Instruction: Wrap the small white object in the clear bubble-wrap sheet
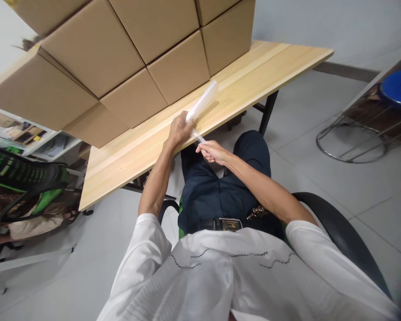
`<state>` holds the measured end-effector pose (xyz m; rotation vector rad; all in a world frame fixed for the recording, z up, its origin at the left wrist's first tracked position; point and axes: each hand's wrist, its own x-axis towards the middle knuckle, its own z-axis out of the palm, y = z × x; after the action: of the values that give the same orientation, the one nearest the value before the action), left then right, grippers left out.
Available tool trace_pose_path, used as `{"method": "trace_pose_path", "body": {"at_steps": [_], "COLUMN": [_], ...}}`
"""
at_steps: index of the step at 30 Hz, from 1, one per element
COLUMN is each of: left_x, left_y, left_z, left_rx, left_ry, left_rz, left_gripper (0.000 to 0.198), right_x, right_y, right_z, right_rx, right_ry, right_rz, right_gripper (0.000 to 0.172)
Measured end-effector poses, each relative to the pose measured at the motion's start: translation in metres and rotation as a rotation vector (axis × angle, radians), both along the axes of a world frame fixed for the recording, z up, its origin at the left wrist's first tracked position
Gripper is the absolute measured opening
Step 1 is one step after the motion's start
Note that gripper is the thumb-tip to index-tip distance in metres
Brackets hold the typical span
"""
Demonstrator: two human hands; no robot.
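My left hand (179, 130) is closed around the lower part of a long clear plastic sleeve (203, 101) that lies slanted over the front edge of the wooden table (247, 80). My right hand (212, 151) is just below the table edge, above my lap, with its fingers pinched on the thin lower end of the same clear sleeve (198, 136). What is inside the sleeve I cannot make out.
Stacked cardboard boxes (127, 58) fill the back and left of the table. A blue stool (399, 87) with a metal ring base stands at the right. A green and black chair (23, 178) is at the left. I sit in a black armchair (341, 227).
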<state>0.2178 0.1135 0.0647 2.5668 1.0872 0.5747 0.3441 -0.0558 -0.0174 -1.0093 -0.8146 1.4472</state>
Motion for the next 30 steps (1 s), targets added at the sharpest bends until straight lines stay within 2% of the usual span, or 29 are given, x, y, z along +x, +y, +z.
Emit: {"method": "trace_pose_path", "body": {"at_steps": [7, 12, 15, 22, 30], "left_x": [-0.008, -0.009, -0.005, 0.005, 0.009], "left_y": [-0.001, -0.016, -0.02, -0.028, -0.045], "left_z": [0.003, 0.01, 0.011, 0.007, 0.007], "left_rx": [-0.263, -0.569, -0.717, -0.799, -0.88], "left_ry": [-0.349, -0.652, -0.788, -0.867, -0.846], "left_rz": [0.05, -0.029, -0.029, -0.025, -0.067], "left_gripper": [0.04, 0.061, 0.063, 0.077, 0.08], "right_x": [0.011, 0.017, 0.022, 0.033, 0.04], "right_y": [-0.004, -0.001, 0.003, 0.014, 0.017], "right_z": [0.007, 0.009, 0.01, 0.018, 0.04], "right_rx": [0.085, 0.169, 0.202, 0.16, 0.013], "right_ry": [-0.007, 0.012, 0.023, 0.057, 0.125], "right_rz": [0.015, 0.006, 0.003, -0.014, 0.013], "right_gripper": [0.039, 0.047, 0.051, 0.048, 0.048]}}
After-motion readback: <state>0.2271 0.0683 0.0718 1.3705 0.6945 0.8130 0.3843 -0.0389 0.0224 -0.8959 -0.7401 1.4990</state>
